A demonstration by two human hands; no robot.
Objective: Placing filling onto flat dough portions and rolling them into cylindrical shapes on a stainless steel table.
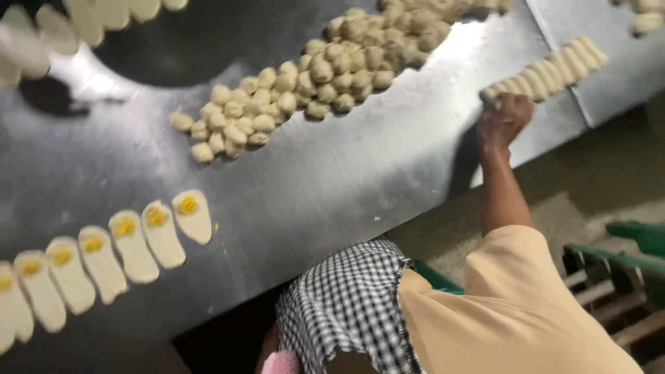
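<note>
On the steel table (332,187), seven filled dough ovals (104,256), right hand (504,119) curled on dough row (547,69).

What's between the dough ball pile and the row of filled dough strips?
Nothing: bare steel table separates the dough ball pile from the filled strips, head view.

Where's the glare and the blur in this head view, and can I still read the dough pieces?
Head view: glare streaks across the steel table; top-left flattened pieces smear with motion blur; the dough-ball pile and the filled dough ovals read clearly; the right hand casts a dark shadow.
</note>
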